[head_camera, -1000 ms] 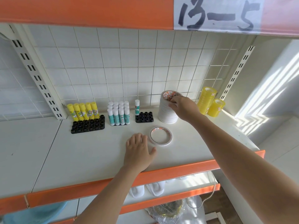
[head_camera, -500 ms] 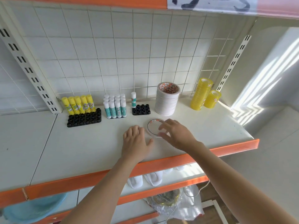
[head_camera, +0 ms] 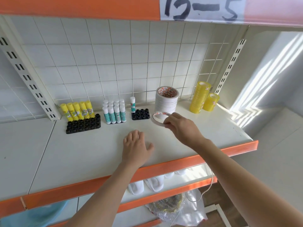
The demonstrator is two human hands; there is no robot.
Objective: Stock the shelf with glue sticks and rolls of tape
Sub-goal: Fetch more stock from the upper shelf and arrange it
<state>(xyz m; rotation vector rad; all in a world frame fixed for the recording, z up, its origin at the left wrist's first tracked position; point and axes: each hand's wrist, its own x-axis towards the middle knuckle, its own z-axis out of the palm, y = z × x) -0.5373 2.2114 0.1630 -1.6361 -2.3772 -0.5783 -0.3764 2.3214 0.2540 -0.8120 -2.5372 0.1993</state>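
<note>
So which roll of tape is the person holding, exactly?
Find the tall stack of white tape mid-shelf, before the wire grid. In front of it, the right hand pinches one thin white roll: the only roll off the shelf, tilted.

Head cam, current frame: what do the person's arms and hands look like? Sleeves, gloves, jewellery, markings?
Both forearms are bare as far as the frame shows, with no sleeve edge visible. The left hand and the right hand have no gloves. No rings, watch, bracelets, cables or markings are visible on either.
</note>
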